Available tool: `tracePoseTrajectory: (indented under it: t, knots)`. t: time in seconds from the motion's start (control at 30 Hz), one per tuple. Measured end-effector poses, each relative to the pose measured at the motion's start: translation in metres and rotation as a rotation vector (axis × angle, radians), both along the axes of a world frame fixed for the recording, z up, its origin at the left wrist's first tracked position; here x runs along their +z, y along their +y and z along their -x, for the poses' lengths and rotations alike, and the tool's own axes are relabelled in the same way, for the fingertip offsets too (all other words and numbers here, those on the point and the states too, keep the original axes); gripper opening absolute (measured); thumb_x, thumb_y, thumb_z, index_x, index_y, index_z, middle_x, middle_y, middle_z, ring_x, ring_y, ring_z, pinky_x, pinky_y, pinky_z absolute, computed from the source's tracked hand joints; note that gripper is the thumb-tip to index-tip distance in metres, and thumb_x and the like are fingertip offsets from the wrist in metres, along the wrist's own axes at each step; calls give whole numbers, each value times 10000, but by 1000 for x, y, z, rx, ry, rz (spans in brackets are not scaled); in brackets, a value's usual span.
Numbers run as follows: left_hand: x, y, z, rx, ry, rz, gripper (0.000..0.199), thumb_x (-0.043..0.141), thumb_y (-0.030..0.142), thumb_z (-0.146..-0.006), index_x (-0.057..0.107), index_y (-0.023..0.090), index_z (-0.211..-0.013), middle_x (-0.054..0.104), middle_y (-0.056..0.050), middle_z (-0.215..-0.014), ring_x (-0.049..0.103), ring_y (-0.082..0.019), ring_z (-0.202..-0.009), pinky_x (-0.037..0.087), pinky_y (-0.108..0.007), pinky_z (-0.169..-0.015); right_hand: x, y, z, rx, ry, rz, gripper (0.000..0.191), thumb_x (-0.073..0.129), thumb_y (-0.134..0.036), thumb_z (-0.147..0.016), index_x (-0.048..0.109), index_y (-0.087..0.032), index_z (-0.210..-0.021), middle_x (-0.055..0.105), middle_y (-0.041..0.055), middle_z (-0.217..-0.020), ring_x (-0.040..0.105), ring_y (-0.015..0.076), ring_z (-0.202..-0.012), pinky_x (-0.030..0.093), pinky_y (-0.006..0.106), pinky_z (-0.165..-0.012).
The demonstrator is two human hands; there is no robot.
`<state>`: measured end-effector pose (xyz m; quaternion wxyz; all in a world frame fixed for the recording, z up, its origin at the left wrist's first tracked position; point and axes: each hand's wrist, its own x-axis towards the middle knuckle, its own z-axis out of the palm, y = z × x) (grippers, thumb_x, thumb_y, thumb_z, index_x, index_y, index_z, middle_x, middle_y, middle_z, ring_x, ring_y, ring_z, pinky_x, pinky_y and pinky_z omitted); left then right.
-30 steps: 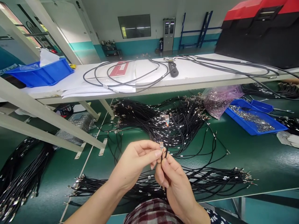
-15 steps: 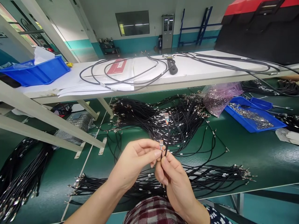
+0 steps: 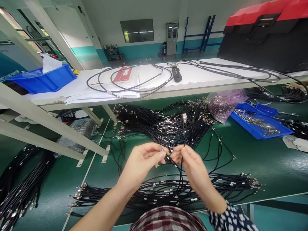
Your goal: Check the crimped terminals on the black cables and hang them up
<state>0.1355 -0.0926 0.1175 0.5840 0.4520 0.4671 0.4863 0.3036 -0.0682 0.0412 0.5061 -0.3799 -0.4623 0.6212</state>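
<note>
Fingers [image 3: 157,158] pinched together on thin black cable [image 3: 173,163].
From where I stand, the left hand [image 3: 138,163] squeezes one bit near its tip, thumb to finger. The right hand [image 3: 196,166] pinches another bit, and a shiny plug [image 3: 184,118] sticks up above it. I can't tell if both bits are one cable. The hands are close together, over a long bunch [image 3: 166,189] on the green table [image 3: 276,166].

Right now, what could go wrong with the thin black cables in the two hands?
The thin black cable in the right hand might tangle with the near bundle of black cables beneath. Its silvery connector stands exposed above that hand and could get knocked. The left hand pinches another cable end, which might slip.
</note>
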Motion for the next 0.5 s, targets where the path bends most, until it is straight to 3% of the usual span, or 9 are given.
tracePoseTrajectory:
  t: [0.1,0.17,0.23,0.37,0.43,0.5]
  knots:
    - [4,3,3,-10,17,-44,122,703,234,-820,681,115,-807,699,-69,-827,613,-125,-646,452,-220,-569,-13,39,-38,-176,-321,-70,448,619,-514,-817,594,-144,-1068,618,134,-1050,555,249,-939,444,375,-814]
    - [8,5,4,-11,22,-70,128,696,239,-827,688,112,-814,682,-58,-810,606,-125,-651,455,-226,-581,-11,44,-52,-254,-394,-89,551,707,-470,-756,553,-151,-1178,568,142,-1158,520,245,-942,425,375,-817]
    - [13,8,2,-1,21,-99,108,712,227,-814,691,121,-805,672,-45,-827,591,-113,-677,450,-214,-599,0,28,-50,-153,-424,-130,501,639,-458,-833,525,-187,-1238,566,110,-1167,517,206,-870,428,346,-780]
    - [20,16,-9,-10,-5,-231,67,702,209,-822,673,154,-801,661,-33,-896,594,-134,-857,464,-219,-751,35,-22,-22,351,-425,-209,219,505,-369,-963,605,-220,-1090,639,31,-959,532,142,-737,426,261,-649]
    - [13,18,-15,-120,39,-329,157,671,240,-848,660,188,-995,647,-49,-1036,574,-174,-1015,447,-271,-879,52,-38,-19,366,-375,-213,190,482,-317,-989,623,-205,-928,645,9,-833,536,123,-694,424,236,-623]
    - [-7,15,-18,-402,138,-352,518,729,271,-791,533,242,-1270,593,-63,-1200,528,-214,-1134,405,-331,-975,66,-50,-35,224,-267,-199,228,454,-288,-1009,612,-203,-869,638,2,-783,536,108,-666,435,216,-621]
